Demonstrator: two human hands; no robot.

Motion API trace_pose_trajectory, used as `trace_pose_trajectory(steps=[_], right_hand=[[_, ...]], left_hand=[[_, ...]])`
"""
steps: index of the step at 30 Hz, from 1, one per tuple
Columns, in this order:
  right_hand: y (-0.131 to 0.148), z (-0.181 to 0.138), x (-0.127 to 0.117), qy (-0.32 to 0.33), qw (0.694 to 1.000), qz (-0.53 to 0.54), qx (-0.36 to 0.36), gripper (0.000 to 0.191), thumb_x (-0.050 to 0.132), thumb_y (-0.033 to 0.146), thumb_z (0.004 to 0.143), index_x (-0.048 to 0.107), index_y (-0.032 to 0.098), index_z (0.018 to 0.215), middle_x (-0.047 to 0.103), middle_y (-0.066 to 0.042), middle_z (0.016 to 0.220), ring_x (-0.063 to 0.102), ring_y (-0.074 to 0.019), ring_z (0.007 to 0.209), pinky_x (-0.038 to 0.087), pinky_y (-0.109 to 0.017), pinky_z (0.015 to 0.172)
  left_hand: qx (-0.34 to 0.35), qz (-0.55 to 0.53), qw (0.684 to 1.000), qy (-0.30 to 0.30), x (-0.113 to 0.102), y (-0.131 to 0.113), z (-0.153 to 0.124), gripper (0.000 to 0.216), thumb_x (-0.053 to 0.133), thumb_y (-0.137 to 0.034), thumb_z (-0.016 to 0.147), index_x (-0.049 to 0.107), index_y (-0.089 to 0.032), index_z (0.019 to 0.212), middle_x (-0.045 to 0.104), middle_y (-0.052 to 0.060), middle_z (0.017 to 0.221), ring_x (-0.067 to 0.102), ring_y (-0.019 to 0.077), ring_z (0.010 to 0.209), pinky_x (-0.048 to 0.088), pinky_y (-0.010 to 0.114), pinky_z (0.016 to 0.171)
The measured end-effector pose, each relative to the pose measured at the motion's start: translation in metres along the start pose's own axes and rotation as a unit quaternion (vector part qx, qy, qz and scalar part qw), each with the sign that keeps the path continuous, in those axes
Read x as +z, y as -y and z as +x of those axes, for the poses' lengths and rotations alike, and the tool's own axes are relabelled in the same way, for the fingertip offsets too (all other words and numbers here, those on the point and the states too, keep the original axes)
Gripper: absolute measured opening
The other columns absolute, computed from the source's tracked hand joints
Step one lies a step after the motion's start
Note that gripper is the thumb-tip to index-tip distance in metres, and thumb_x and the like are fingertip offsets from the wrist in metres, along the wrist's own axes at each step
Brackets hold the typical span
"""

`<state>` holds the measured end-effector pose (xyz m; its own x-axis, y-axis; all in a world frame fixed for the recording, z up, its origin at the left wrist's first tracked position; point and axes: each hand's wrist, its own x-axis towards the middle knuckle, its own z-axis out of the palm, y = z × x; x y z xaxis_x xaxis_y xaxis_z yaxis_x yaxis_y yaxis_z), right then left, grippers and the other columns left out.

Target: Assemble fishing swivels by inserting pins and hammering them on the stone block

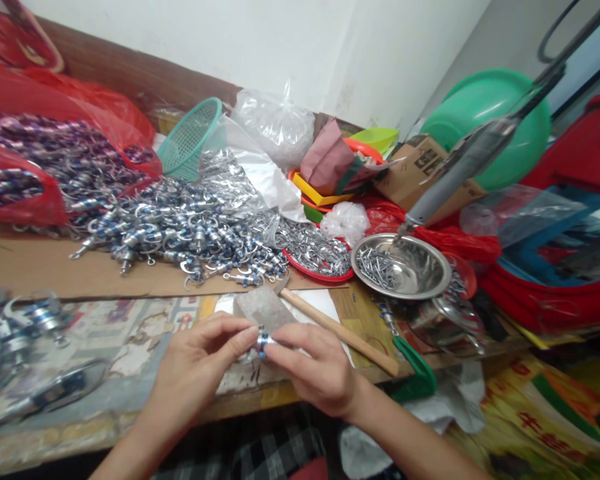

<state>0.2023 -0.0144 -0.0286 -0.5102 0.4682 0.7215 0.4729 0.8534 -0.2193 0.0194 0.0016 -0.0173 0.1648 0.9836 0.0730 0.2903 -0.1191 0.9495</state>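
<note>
A white wall point(280, 47) rose behind a crowded bench point(45, 447), its wooden edge worn and its top patched with torn printed paper. A flat brown cardboard sheet point(35, 263) carried a heap point(180, 227) of shiny blue-and-silver metal fittings, many with curved hooks and small loops. At left, a crinkled, see-through red bag point(23, 207) lay open over more fittings, purple and blue. A smooth, round green basin point(525, 153) leaned at the far right, and a mesh-walled basket point(190, 137) tilted behind the heap. A polished steel bowl point(410, 280) held slim metal pins point(377, 270) just beside a red plate point(325, 277) piled with glinting silvery strips point(315, 250). A hammer point(345, 330) with a smooth wooden handle lay aslant, its head near a grey, flat-topped block point(263, 308).

In front of the block, a worker's bare hands met. The left hand point(205, 353) was nearly closed, thumb and forefinger pinching a piece point(264, 341) from one side. The right hand point(320, 363), fingers bent and narrowly parted, gripped it from the other. The small, rounded, silver-and-blue piece sat between the two sets of fingertips, above the bench's near edge.
</note>
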Motion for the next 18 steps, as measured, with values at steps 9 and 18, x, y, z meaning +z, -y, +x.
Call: trace_pose_trajectory(steps=[9, 18], right_hand=[[-0.001, 0.005, -0.005, 0.003, 0.998, -0.058, -0.021, 0.029, 0.043, 0.004, 0.081, 0.059, 0.012, 0.103, 0.065, -0.012, 0.089, 0.062, -0.0177, 0.081, 0.053, -0.028, 0.064], [0.007, 0.012, -0.006, 0.030, 0.980, 0.086, 0.176, 0.013, 0.059, 0.019, 0.079, 0.070, 0.017, 0.086, 0.066, -0.006, 0.078, 0.062, -0.0130, 0.068, 0.052, -0.023, 0.062]], left_hand=[[0.044, 0.045, 0.997, 0.049, -0.006, -0.003, 0.001, 0.016, 0.060, -0.034, 0.074, 0.070, -0.022, 0.069, 0.069, 0.001, 0.078, 0.061, 0.0185, 0.074, 0.045, 0.026, 0.069], [-0.105, -0.204, 0.973, 0.014, 0.012, 0.004, -0.008, 0.064, 0.071, -0.031, 0.063, 0.046, -0.019, 0.121, 0.070, 0.004, 0.090, 0.064, 0.0209, 0.088, 0.052, 0.028, 0.075]])
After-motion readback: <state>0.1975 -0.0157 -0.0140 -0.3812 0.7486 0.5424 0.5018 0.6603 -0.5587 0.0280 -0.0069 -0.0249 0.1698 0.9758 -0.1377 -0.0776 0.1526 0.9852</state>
